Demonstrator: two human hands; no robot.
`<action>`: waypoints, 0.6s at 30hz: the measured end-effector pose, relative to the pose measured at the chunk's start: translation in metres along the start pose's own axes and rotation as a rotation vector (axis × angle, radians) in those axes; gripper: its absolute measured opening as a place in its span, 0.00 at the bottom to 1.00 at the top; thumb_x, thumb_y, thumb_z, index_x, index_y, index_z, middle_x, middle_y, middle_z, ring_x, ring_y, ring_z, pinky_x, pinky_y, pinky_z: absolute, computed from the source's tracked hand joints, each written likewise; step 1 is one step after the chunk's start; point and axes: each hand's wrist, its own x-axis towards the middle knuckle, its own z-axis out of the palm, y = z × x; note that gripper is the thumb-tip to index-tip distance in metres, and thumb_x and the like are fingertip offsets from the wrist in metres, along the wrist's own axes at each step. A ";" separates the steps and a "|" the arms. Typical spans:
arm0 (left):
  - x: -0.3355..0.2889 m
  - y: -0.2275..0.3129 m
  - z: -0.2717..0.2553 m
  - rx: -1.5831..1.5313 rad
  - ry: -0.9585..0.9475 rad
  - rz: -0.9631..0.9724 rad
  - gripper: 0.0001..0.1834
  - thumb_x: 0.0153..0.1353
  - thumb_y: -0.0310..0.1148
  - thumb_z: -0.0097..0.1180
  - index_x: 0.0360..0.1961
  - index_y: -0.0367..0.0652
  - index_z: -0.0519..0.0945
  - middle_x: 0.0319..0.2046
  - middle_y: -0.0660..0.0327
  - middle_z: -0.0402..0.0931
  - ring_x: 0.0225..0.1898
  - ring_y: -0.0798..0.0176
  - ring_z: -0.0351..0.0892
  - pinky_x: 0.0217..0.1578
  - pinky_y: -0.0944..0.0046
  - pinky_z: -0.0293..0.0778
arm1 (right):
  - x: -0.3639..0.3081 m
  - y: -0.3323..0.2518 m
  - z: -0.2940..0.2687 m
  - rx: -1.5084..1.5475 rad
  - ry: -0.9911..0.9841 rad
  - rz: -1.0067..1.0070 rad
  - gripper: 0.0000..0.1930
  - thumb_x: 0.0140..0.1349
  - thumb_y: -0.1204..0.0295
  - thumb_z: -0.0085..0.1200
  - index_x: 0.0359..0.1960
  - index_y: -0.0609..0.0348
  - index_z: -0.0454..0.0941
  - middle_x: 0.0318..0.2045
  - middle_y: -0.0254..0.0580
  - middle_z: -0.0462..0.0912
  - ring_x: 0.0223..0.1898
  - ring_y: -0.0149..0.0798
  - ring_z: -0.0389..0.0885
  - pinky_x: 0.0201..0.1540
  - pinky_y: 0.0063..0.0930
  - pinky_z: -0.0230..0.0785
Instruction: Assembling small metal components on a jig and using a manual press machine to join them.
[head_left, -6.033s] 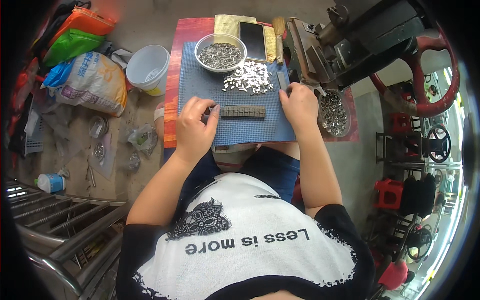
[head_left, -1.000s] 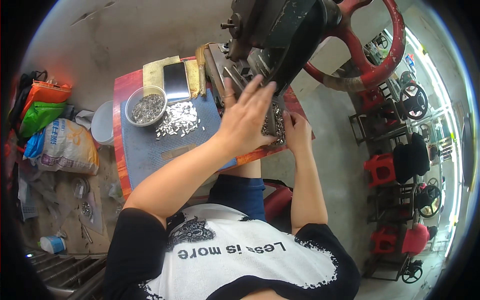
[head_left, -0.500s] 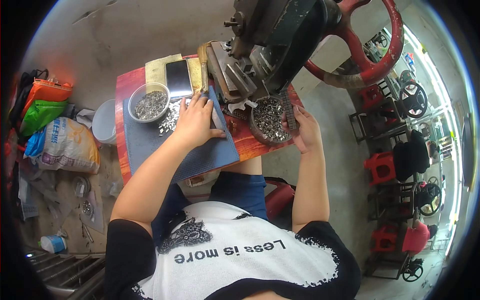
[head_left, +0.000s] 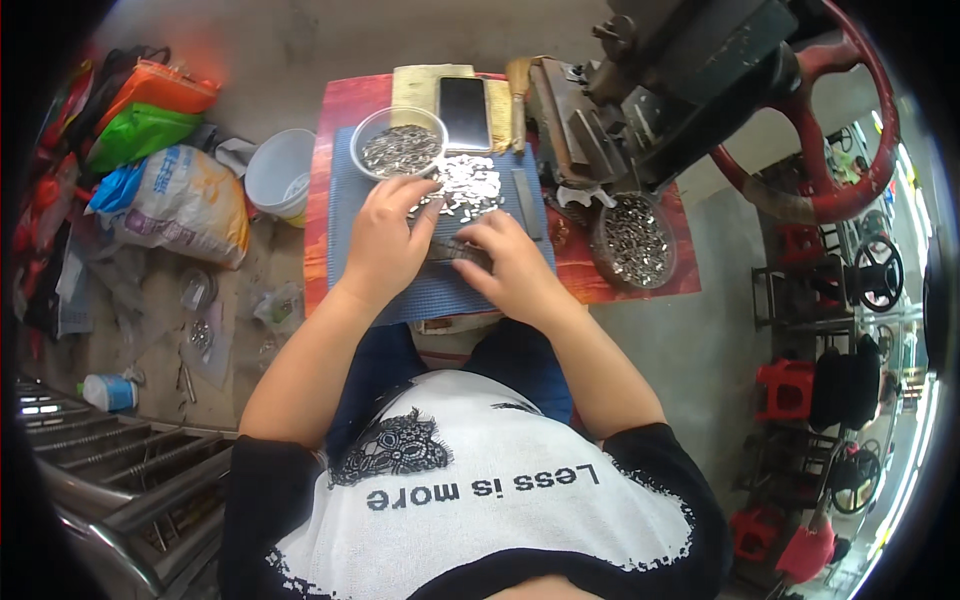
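Low over the blue ribbed mat, my right hand grips one end of a dark slotted metal bar between thumb and fingers. My left hand is just left of it, thumb and fingers drawn together at the edge of a loose pile of small shiny metal pieces. Whatever is between those fingertips is too small to make out. Behind my left hand stands a clear round bowl holding many such pieces. A flat grey metal strip lies on the mat right of the pile.
A phone rests on yellow cloth behind the pile, beside a brush. To the right are a hand press with a red wheel and a round tub of metal pieces. A white bucket and bags stand left.
My right hand has brought the slotted bar from beside the tub leftward onto the mat. My left hand has shifted to the pile's near left edge. The view has swung right to left.
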 end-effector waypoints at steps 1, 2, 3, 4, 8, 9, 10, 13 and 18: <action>-0.004 -0.003 -0.005 0.006 0.001 -0.006 0.12 0.61 0.33 0.61 0.41 0.37 0.84 0.43 0.50 0.80 0.46 0.45 0.77 0.50 0.53 0.72 | 0.003 -0.005 0.005 -0.139 0.001 -0.074 0.16 0.54 0.71 0.67 0.44 0.61 0.80 0.39 0.48 0.74 0.44 0.52 0.74 0.47 0.38 0.69; -0.007 -0.006 -0.012 0.022 -0.091 -0.015 0.12 0.60 0.33 0.62 0.41 0.36 0.84 0.42 0.50 0.80 0.45 0.46 0.77 0.48 0.53 0.72 | 0.004 -0.004 0.008 -0.135 -0.002 -0.075 0.16 0.54 0.71 0.67 0.44 0.61 0.80 0.39 0.48 0.74 0.44 0.52 0.74 0.47 0.38 0.69; -0.012 -0.009 -0.017 0.035 -0.183 -0.025 0.13 0.58 0.34 0.63 0.41 0.36 0.84 0.41 0.51 0.80 0.44 0.46 0.77 0.47 0.53 0.72 | 0.004 -0.003 0.010 -0.135 0.004 -0.072 0.16 0.54 0.71 0.67 0.44 0.61 0.81 0.40 0.48 0.74 0.45 0.52 0.75 0.48 0.38 0.70; -0.019 -0.012 -0.020 0.054 -0.218 -0.046 0.14 0.54 0.35 0.67 0.38 0.37 0.84 0.39 0.54 0.79 0.44 0.48 0.76 0.47 0.54 0.72 | 0.003 -0.001 0.010 -0.136 0.011 -0.067 0.16 0.54 0.71 0.68 0.44 0.60 0.81 0.41 0.48 0.75 0.46 0.52 0.75 0.48 0.39 0.70; -0.036 -0.018 -0.020 0.077 -0.270 -0.070 0.15 0.48 0.36 0.72 0.35 0.41 0.84 0.38 0.59 0.76 0.46 0.51 0.73 0.51 0.54 0.68 | 0.001 0.013 -0.019 -0.144 0.285 0.230 0.12 0.60 0.76 0.58 0.45 0.63 0.81 0.37 0.49 0.80 0.36 0.48 0.82 0.41 0.35 0.75; -0.037 -0.019 -0.018 0.069 -0.274 -0.069 0.15 0.48 0.36 0.72 0.35 0.41 0.84 0.38 0.59 0.76 0.46 0.51 0.73 0.51 0.54 0.68 | 0.000 0.015 -0.021 -0.152 0.285 0.236 0.12 0.60 0.76 0.58 0.45 0.63 0.81 0.37 0.49 0.80 0.36 0.48 0.82 0.41 0.35 0.75; -0.037 -0.019 -0.016 0.089 -0.253 -0.059 0.15 0.48 0.36 0.72 0.35 0.41 0.84 0.38 0.58 0.76 0.46 0.51 0.73 0.50 0.54 0.68 | -0.002 0.018 -0.021 -0.246 0.261 0.219 0.12 0.59 0.78 0.57 0.45 0.65 0.80 0.38 0.50 0.80 0.40 0.50 0.81 0.44 0.38 0.74; -0.037 -0.019 -0.013 0.107 -0.244 -0.053 0.16 0.47 0.37 0.72 0.36 0.42 0.84 0.39 0.58 0.76 0.47 0.52 0.73 0.51 0.54 0.66 | -0.001 0.024 -0.010 -0.454 0.251 0.121 0.10 0.58 0.80 0.55 0.41 0.65 0.81 0.38 0.52 0.80 0.40 0.53 0.80 0.46 0.41 0.74; -0.041 -0.010 -0.016 0.310 -0.150 0.027 0.25 0.49 0.41 0.71 0.48 0.41 0.81 0.53 0.54 0.71 0.61 0.50 0.65 0.63 0.47 0.56 | 0.023 0.022 0.014 -0.500 0.203 0.133 0.09 0.57 0.80 0.56 0.40 0.64 0.81 0.37 0.51 0.80 0.42 0.55 0.79 0.47 0.43 0.73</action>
